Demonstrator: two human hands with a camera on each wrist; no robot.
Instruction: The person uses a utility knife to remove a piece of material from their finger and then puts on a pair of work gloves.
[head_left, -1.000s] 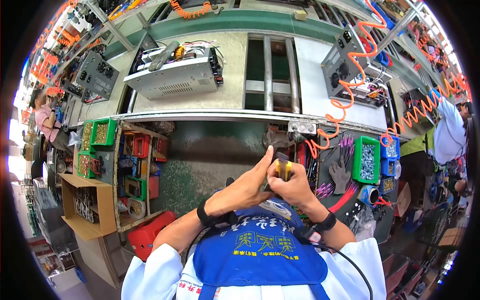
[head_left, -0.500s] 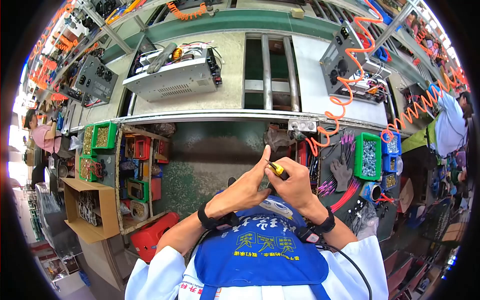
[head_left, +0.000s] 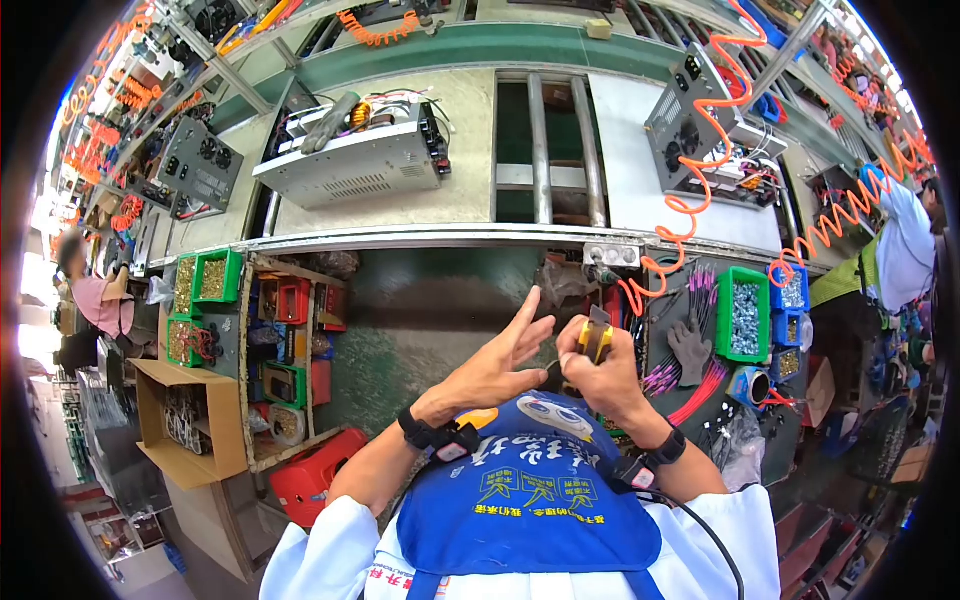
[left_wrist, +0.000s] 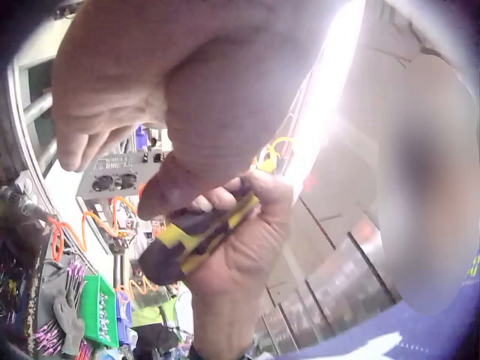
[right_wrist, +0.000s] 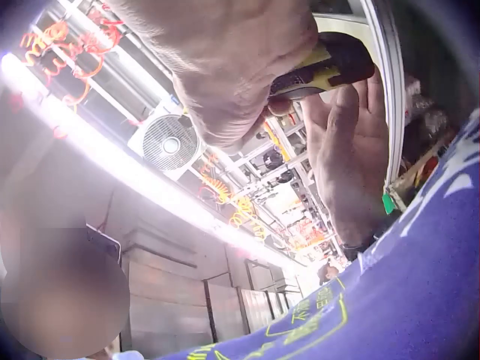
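Note:
In front of the blue apron [head_left: 540, 480], my right hand [head_left: 606, 378] grips a yellow-and-black handled tool [head_left: 595, 342]. Its thick handle ends in a rounded black butt, seen in the left wrist view beyond my left hand [left_wrist: 187, 90]; the fingers cover much of the rest, and I cannot tell its exact kind. To the left of the tool, my left hand [head_left: 488, 368] is held up with fingers straight and spread, holding nothing. Its thumb points toward the right fist. From the right wrist view, the handle [right_wrist: 330, 67] overlaps the left fingers.
Grey metal power-supply cases [head_left: 350, 165] stand on the roller line ahead. At right are a green bin of screws [head_left: 745, 315], a grey glove [head_left: 688, 352] and pink-tipped cables. An orange coiled hose [head_left: 690, 205] hangs nearby. At left sit a cardboard box [head_left: 190, 420] and a red case [head_left: 315, 475].
My hands have drawn slightly apart, the right one shifting right with the tool turned more upright. My left fingers have spread from a flat, closed pose.

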